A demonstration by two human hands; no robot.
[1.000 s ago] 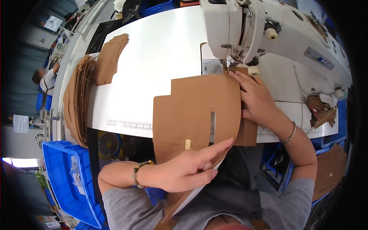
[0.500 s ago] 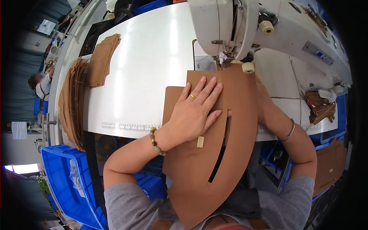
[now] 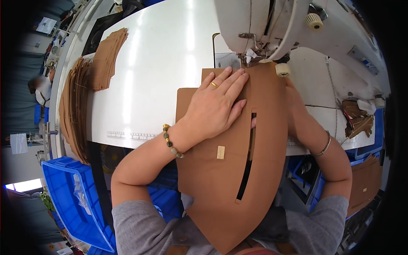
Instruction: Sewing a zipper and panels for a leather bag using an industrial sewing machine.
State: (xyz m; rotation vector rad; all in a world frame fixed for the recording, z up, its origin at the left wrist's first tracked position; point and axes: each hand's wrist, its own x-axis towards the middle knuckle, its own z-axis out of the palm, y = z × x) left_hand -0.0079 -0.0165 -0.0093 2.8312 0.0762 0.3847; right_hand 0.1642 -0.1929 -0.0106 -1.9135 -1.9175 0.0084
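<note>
A large brown panel, with a long slot and a small pale tag, stretches from the sewing machine's presser foot back toward my body. My left hand lies flat on its upper part, fingers stretched forward, tips close beside the presser foot. My right hand is at the panel's right edge, mostly hidden under it. A bit of a fingertip shows through the slot, and I cannot tell how those fingers are bent. The white sewing machine stands over the panel's far end.
Stacks of brown pieces sit at the table's left edge, with a smaller stack beside them. A blue crate stands at lower left. Brown scraps lie at right, above another brown panel. A person sits far left.
My left hand has slid forward over the panel, bringing its fingertips nearer the presser foot. The near end of the slot has swung slightly right. The whole view has shifted a little.
</note>
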